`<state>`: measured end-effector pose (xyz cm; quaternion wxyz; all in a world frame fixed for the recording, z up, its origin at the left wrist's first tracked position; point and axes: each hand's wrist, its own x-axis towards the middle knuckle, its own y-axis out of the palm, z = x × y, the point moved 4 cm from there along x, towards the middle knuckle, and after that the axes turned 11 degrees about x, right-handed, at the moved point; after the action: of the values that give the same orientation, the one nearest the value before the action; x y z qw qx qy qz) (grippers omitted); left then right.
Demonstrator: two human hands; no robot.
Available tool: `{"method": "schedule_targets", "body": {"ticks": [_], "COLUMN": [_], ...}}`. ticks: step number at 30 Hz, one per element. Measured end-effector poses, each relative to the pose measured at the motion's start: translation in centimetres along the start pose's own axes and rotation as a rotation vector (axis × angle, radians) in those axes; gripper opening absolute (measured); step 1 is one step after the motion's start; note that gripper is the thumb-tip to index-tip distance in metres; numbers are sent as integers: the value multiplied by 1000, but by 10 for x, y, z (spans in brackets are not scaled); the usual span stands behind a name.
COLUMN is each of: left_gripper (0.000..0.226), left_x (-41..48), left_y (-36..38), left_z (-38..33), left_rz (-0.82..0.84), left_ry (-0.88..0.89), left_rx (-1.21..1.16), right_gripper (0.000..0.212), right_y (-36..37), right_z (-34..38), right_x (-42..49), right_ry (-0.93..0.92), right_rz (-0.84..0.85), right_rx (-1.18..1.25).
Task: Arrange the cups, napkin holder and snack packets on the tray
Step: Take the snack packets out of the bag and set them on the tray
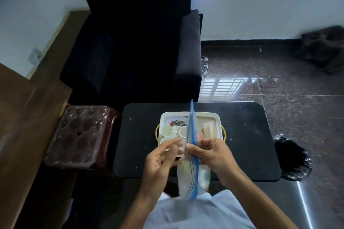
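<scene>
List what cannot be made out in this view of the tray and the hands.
- Near edge of the tray: hidden by both hands and the plastic bag, head view.
- Number of cups: some are covered by the left hand and the bag.
- Bag contents: blurred behind cloudy plastic.
- Clear item at the tray's right: too small and blurred to identify.
- Right hand grip: pinches the bag's edge; fingertips hidden behind it.

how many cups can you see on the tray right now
3 cups show on the tray: one at left, one nearer at left, one mid-tray by the bag. The hands and bag may hide more.
</scene>
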<state>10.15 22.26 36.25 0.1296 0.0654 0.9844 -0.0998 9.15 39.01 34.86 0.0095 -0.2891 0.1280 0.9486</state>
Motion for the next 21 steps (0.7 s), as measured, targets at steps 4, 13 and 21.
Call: {"method": "schedule_targets", "body": {"ticks": [4,13,21], "left_gripper": [19,5,23], "left_x": [14,34,58], "left_y": [31,43,7], "left_z": [-10,-3,-2], "left_rz": [-179,-94,-9], "left_ry": [-31,-278,-297], "left_rx": [210,-77,-161], "right_gripper": [16,9,10], "right_y": [-10,-14,24], "right_z": [2,10,16], "right_x": [-5,-13,4], "right_ry": [-160,-251,-168], "right_rz": [-99,-127,-193], "right_rx": [-245,-290,-128]}}
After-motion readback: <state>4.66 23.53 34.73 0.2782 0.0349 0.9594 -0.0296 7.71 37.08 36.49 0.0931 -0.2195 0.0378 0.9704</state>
